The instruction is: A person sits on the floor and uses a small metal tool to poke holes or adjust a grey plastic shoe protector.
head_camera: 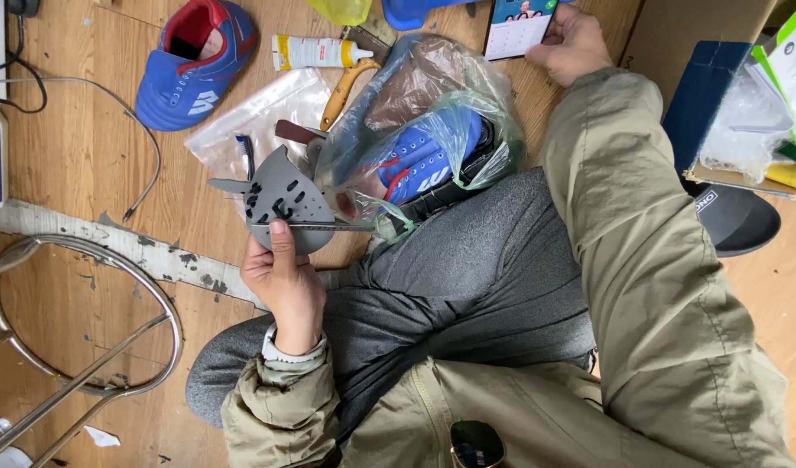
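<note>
Grey perforated shoe upper piece (281,195) sat clasped in the left hand (287,277) above the knee – thumb pressed along its edge. Beyond lay a bagged blue shoe (424,156); farthest, the right hand (571,43) gripped a smartphone (515,26).

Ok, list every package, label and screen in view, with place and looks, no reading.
Phone screen: top centre, lit, white and teal, under the right hand.
Glue tube: floor, upper middle, white with yellow label.
Clear bag: centre, holds blue shoe.
Cardboard box: upper right, brown.
Left hand holds a grey perforated piece.
</note>
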